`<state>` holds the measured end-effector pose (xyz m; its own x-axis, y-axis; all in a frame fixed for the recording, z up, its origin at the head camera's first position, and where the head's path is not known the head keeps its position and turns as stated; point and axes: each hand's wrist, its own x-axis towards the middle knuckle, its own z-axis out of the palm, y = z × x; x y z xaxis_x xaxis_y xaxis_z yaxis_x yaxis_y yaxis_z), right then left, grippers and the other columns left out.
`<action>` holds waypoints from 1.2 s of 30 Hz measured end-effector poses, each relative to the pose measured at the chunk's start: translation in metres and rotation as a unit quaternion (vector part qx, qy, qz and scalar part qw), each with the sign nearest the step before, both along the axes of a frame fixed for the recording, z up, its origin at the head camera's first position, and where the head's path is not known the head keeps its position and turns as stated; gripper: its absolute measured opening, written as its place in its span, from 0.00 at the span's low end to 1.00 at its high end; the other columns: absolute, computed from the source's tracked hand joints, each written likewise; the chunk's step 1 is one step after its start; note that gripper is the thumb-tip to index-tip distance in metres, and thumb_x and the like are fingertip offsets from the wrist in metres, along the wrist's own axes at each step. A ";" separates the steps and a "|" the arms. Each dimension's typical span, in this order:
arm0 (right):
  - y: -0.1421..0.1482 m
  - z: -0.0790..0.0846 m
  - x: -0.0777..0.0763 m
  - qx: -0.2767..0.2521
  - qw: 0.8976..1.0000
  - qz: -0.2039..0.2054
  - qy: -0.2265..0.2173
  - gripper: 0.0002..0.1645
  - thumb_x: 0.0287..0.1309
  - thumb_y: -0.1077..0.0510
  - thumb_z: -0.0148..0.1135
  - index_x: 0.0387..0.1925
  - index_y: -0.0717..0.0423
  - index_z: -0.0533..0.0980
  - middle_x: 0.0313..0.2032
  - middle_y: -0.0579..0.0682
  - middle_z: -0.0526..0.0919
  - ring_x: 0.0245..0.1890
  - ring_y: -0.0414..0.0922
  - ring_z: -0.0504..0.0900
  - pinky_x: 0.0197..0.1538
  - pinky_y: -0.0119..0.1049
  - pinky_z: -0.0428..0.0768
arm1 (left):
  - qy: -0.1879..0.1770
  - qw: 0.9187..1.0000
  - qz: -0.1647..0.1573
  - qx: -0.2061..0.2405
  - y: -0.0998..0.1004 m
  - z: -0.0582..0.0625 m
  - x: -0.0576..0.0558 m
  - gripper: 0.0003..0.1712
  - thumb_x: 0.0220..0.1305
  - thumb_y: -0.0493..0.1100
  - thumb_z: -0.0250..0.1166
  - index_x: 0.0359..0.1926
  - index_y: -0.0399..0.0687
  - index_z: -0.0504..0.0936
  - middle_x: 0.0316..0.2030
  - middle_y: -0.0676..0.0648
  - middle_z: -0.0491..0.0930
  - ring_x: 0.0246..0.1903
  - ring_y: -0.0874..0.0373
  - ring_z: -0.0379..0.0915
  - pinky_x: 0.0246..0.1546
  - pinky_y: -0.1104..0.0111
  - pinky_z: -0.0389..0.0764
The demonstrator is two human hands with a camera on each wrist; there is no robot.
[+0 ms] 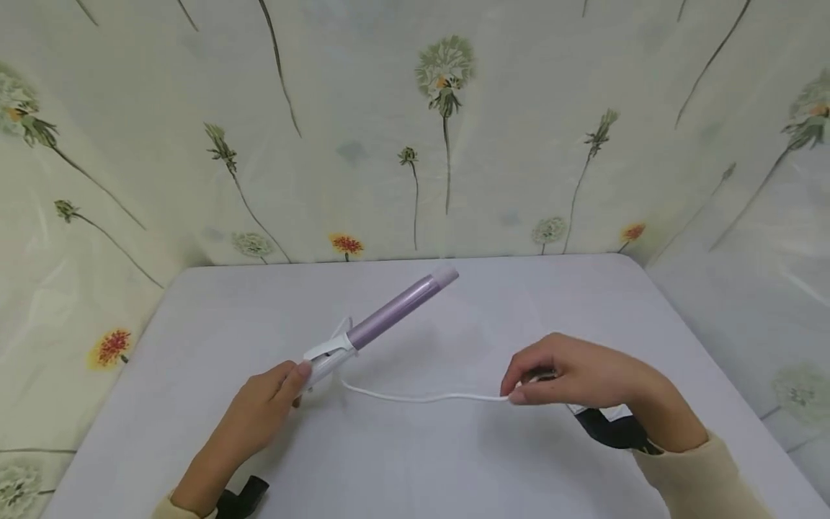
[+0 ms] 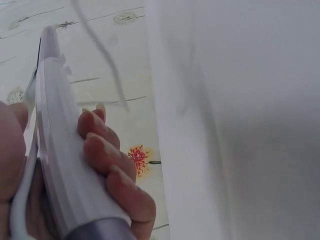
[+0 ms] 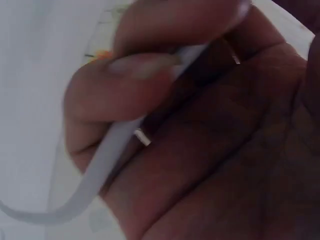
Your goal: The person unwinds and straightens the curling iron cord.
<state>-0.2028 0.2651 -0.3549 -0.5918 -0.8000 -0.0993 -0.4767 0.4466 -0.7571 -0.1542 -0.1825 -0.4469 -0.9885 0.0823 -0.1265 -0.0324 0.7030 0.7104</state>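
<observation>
My left hand [image 1: 262, 404] grips the white handle of a curling iron [image 1: 392, 312], its purple barrel tilted up toward the back right. In the left wrist view, fingers curl around the ribbed white handle [image 2: 75, 150], with the thumb on the opposite side. A white cord [image 1: 421, 398] runs from near the iron across to my right hand [image 1: 583, 371], which pinches it between thumb and fingertips. Seen from the right wrist, the cord [image 3: 102, 160] passes under the curled fingers and across the palm side.
A white-covered table [image 1: 415, 468] lies beneath both hands. Behind it and at its sides hangs a pale sheet [image 1: 363, 144] printed with dandelions and red flowers. Black straps [image 1: 612, 430] sit at both wrists.
</observation>
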 end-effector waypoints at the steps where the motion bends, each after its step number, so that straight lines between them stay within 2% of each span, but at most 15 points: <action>1: -0.003 -0.008 0.001 0.035 0.999 -0.004 -0.001 0.06 0.73 0.54 0.65 0.45 0.39 0.86 0.34 0.39 0.85 0.33 0.38 0.80 0.37 0.36 0.80 | 0.002 1.000 0.008 0.005 0.000 0.001 0.001 0.30 0.82 0.67 0.44 0.41 0.48 0.78 0.29 0.48 0.76 0.26 0.54 0.67 0.25 0.64 0.67; 4: -0.009 -0.029 -0.002 0.128 0.990 -0.050 0.017 0.04 0.70 0.56 0.67 0.42 0.44 0.86 0.31 0.37 0.83 0.30 0.36 0.79 0.35 0.36 0.79 | 0.003 1.000 0.016 0.025 0.003 0.002 0.003 0.31 0.82 0.67 0.43 0.42 0.47 0.77 0.29 0.47 0.76 0.27 0.54 0.67 0.26 0.64 0.67; 8: -0.006 -0.052 -0.017 0.210 0.966 -0.140 0.061 0.06 0.67 0.63 0.65 0.43 0.55 0.85 0.25 0.40 0.81 0.25 0.38 0.77 0.31 0.38 0.76 | 0.013 0.998 0.018 0.056 0.009 0.003 0.008 0.30 0.83 0.65 0.42 0.45 0.47 0.79 0.30 0.48 0.77 0.28 0.55 0.70 0.26 0.64 0.70; 10: -0.004 -0.061 -0.030 0.224 0.954 -0.187 0.064 0.07 0.69 0.63 0.62 0.44 0.58 0.83 0.24 0.43 0.81 0.22 0.41 0.77 0.28 0.39 0.76 | 0.025 0.997 0.020 0.070 0.011 0.005 0.010 0.30 0.84 0.64 0.42 0.46 0.47 0.79 0.31 0.50 0.78 0.30 0.55 0.72 0.27 0.64 0.72; 13: -0.001 -0.071 -0.051 0.205 0.947 -0.244 0.049 0.10 0.75 0.62 0.56 0.49 0.63 0.80 0.24 0.46 0.82 0.19 0.43 0.78 0.27 0.40 0.76 | 0.034 0.995 0.015 0.091 0.012 0.007 0.011 0.29 0.85 0.61 0.40 0.46 0.44 0.78 0.31 0.50 0.78 0.31 0.54 0.73 0.28 0.65 0.73; 17: 0.000 -0.072 -0.080 0.108 0.944 -0.309 0.044 0.15 0.81 0.56 0.50 0.54 0.65 0.74 0.28 0.49 0.84 0.19 0.45 0.75 0.26 0.40 0.74 | 0.020 0.992 0.002 0.128 0.011 0.009 0.013 0.30 0.86 0.58 0.38 0.48 0.41 0.78 0.32 0.47 0.78 0.32 0.54 0.73 0.30 0.65 0.73; 20: -0.002 -0.062 -0.090 -0.025 0.937 -0.345 0.056 0.17 0.83 0.52 0.48 0.55 0.62 0.71 0.30 0.51 0.84 0.19 0.44 0.72 0.25 0.38 0.72 | -0.003 0.991 -0.005 0.133 0.011 0.007 0.014 0.31 0.86 0.59 0.38 0.51 0.41 0.79 0.33 0.47 0.80 0.34 0.54 0.73 0.33 0.64 0.73; 23: -0.009 -0.045 -0.086 -0.200 0.915 -0.346 0.056 0.15 0.83 0.53 0.49 0.55 0.63 0.69 0.30 0.53 0.82 0.18 0.43 0.69 0.23 0.33 0.70 | -0.019 0.993 -0.017 0.116 0.011 0.003 0.016 0.31 0.86 0.60 0.37 0.56 0.43 0.79 0.35 0.48 0.80 0.36 0.54 0.73 0.36 0.63 0.73; 25: -0.014 -0.031 -0.078 -0.310 0.893 -0.323 0.046 0.13 0.82 0.56 0.50 0.55 0.64 0.70 0.29 0.53 0.80 0.18 0.43 0.67 0.23 0.30 0.70 | -0.024 0.993 -0.027 0.109 0.013 0.000 0.017 0.31 0.86 0.59 0.37 0.58 0.44 0.78 0.37 0.48 0.80 0.37 0.54 0.73 0.38 0.61 0.73; 27: -0.017 -0.017 -0.068 -0.396 0.870 -0.291 0.035 0.11 0.81 0.59 0.51 0.55 0.63 0.70 0.29 0.53 0.79 0.18 0.44 0.66 0.23 0.28 0.70 | -0.026 0.994 -0.036 0.104 0.015 -0.002 0.018 0.30 0.86 0.59 0.36 0.60 0.45 0.77 0.38 0.48 0.79 0.39 0.53 0.73 0.40 0.59 0.73; 28: -0.019 -0.010 -0.062 -0.425 0.861 -0.276 0.032 0.09 0.81 0.60 0.51 0.54 0.62 0.71 0.29 0.53 0.79 0.19 0.44 0.66 0.24 0.27 0.69 | -0.027 0.994 -0.039 0.101 0.016 -0.004 0.018 0.30 0.86 0.59 0.36 0.61 0.46 0.77 0.39 0.48 0.79 0.40 0.53 0.73 0.41 0.58 0.73; 30: -0.021 0.002 -0.050 -0.456 0.853 -0.252 0.041 0.09 0.81 0.62 0.51 0.54 0.63 0.71 0.29 0.53 0.79 0.19 0.45 0.65 0.24 0.27 0.69 | -0.027 0.994 -0.047 0.096 0.017 -0.006 0.018 0.29 0.86 0.58 0.35 0.63 0.47 0.75 0.42 0.48 0.78 0.42 0.53 0.73 0.44 0.57 0.73; 33: -0.023 0.017 -0.036 -0.469 0.851 -0.231 0.052 0.08 0.81 0.64 0.49 0.54 0.65 0.70 0.31 0.55 0.80 0.18 0.46 0.65 0.24 0.30 0.68 | -0.024 0.994 -0.062 0.088 0.018 -0.008 0.019 0.30 0.87 0.57 0.34 0.68 0.48 0.73 0.46 0.49 0.78 0.46 0.54 0.72 0.48 0.55 0.74; 36: -0.022 0.029 -0.029 -0.477 0.849 -0.223 0.045 0.08 0.81 0.65 0.48 0.53 0.65 0.69 0.32 0.57 0.82 0.17 0.47 0.66 0.23 0.32 0.67 | -0.017 0.991 -0.087 0.096 0.020 -0.010 0.018 0.30 0.87 0.56 0.34 0.73 0.49 0.71 0.51 0.48 0.78 0.50 0.51 0.72 0.52 0.51 0.73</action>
<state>-0.2321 0.2433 -0.3259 -0.8276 -0.1853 0.5298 -0.4968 -0.1976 -0.8451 -0.1365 -0.1626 -0.4570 -0.9526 0.2772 -0.1252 0.0514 0.5524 0.8320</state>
